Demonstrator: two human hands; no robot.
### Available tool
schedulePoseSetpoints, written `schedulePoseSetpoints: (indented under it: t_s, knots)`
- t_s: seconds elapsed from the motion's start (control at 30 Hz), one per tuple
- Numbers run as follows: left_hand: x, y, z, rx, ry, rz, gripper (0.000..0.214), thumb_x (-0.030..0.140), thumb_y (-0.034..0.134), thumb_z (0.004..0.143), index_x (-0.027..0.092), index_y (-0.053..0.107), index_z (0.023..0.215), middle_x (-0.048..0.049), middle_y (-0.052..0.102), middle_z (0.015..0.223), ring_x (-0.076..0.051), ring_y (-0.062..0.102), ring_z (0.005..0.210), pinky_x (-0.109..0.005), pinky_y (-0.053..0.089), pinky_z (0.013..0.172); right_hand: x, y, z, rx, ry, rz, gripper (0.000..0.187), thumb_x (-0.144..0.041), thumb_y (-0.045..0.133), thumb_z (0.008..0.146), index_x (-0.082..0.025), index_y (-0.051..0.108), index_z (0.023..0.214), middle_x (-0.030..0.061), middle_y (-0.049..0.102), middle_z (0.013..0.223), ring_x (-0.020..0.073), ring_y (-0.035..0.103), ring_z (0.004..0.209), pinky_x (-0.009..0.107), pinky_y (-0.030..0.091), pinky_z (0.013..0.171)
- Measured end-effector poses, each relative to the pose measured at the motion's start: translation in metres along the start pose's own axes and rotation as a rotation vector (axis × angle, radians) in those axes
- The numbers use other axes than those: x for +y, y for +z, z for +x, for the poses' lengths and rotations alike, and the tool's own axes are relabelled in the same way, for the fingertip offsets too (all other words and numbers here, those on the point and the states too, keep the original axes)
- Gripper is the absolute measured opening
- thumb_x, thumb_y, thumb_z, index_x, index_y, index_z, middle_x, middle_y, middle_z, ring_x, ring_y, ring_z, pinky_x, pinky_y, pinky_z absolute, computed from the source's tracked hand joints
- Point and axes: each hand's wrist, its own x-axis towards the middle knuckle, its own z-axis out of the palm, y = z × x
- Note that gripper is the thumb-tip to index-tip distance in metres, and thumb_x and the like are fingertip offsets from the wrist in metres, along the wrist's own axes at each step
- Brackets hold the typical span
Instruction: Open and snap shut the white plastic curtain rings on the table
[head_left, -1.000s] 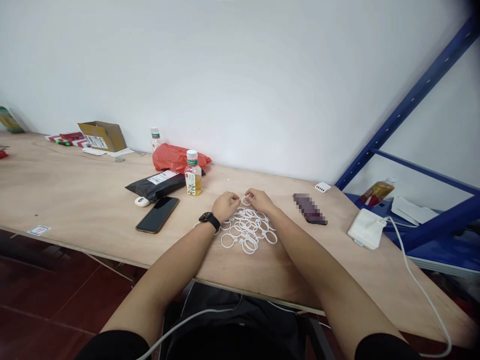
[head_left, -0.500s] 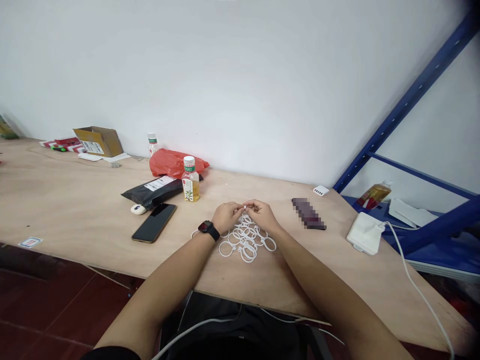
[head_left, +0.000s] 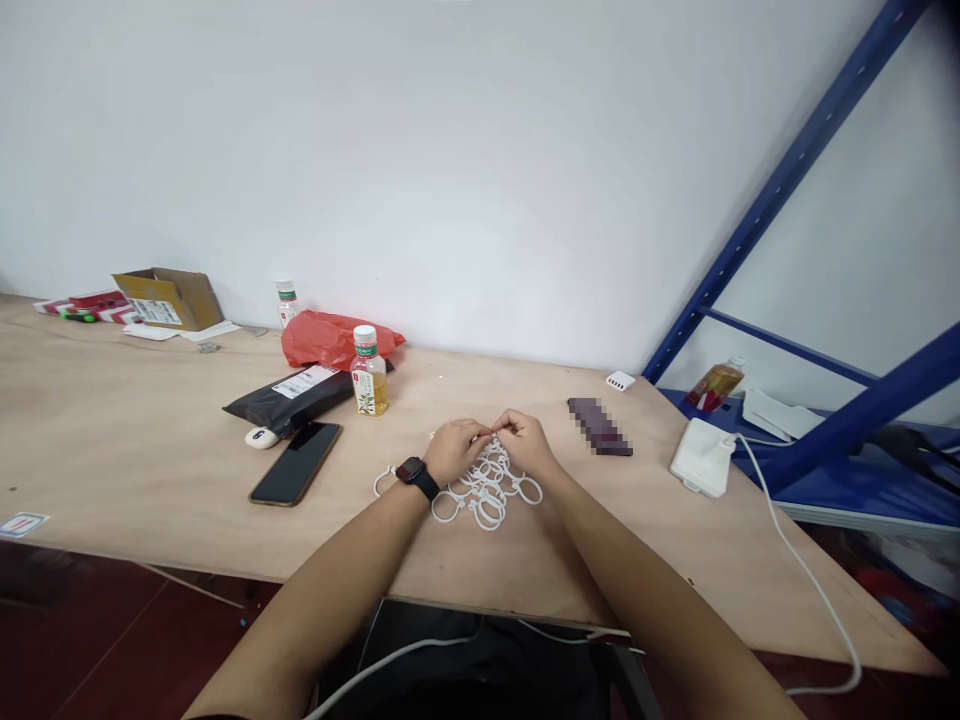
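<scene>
Over a pile of white plastic rings (head_left: 489, 492), my left hand (head_left: 454, 452) and my right hand (head_left: 525, 446) meet fingertip to fingertip. Both are closed in a pinch, apparently on a white plastic ring that the fingers mostly cover. The piled rings are thin round hoops with small clasps, overlapping on the wooden table (head_left: 465, 570). Another ring (head_left: 377, 482) lies partly behind my left wrist, which wears a black watch (head_left: 417, 476). Whether the pinched ring is linked to the others cannot be seen.
Left of my hands are a phone (head_left: 297, 464), a white case (head_left: 262, 438), a black parcel (head_left: 274, 405), a drink bottle (head_left: 369, 385) and a red bag (head_left: 322, 338). Rightward are a blurred dark flat object (head_left: 600, 428), a white power bank-like block (head_left: 701, 458) with cable, and a blue rack (head_left: 780, 180).
The camera view has turned slightly, so the table items sit further left in it. My hands keep their pinch; the white bit visible between the fingertips is now mostly covered.
</scene>
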Motion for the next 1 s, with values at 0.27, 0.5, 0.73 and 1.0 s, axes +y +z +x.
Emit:
schedulePoseSetpoints:
  t_s: [0.27,0.5,0.73,1.0]
  knots:
    - [-0.015,-0.018,-0.004,-0.031,-0.127,0.184,0.041,0.052,0.052,0.088,0.020,0.070,0.107,-0.0097,0.069,0.111,-0.025,0.061,0.107,-0.039,0.042,0.096,0.005,-0.008,0.000,0.019,-0.133,-0.178,0.027,-0.018,0.051,0.075,-0.020,0.070,0.093,0.0030,0.068,0.083,0.0160,0.059,0.070,0.029,0.049,0.069]
    - [-0.019,-0.046,-0.009,-0.344,-0.274,0.314,0.083,0.077,0.054,0.071,0.023,0.054,0.134,-0.0179,0.046,0.144,-0.037,0.037,0.136,-0.054,0.026,0.109,0.012,-0.032,-0.011,-0.243,-0.264,-0.376,0.029,-0.027,0.061,0.082,-0.024,0.070,0.110,0.0107,0.063,0.120,0.0254,0.056,0.114,0.044,0.042,0.100]
    - [-0.022,-0.065,-0.056,-0.447,-0.208,0.377,0.117,0.081,0.062,0.056,0.026,0.022,0.152,-0.0173,0.010,0.159,-0.042,0.008,0.146,-0.064,0.006,0.112,0.014,-0.056,-0.044,-0.595,-0.116,-0.520,0.115,-0.067,0.074,0.060,-0.029,0.018,0.153,0.0108,0.013,0.160,0.0390,0.006,0.146,0.058,0.015,0.115]
    - [-0.018,-0.033,-0.052,-0.457,-0.167,0.385,0.115,0.079,0.060,0.061,0.025,0.016,0.153,-0.0164,0.010,0.159,-0.043,0.010,0.145,-0.067,0.009,0.110,0.021,-0.030,-0.033,-0.682,-0.131,-0.592,0.118,-0.068,0.076,0.056,-0.033,0.016,0.153,0.0086,0.002,0.161,0.0403,0.000,0.146,0.061,0.005,0.114]
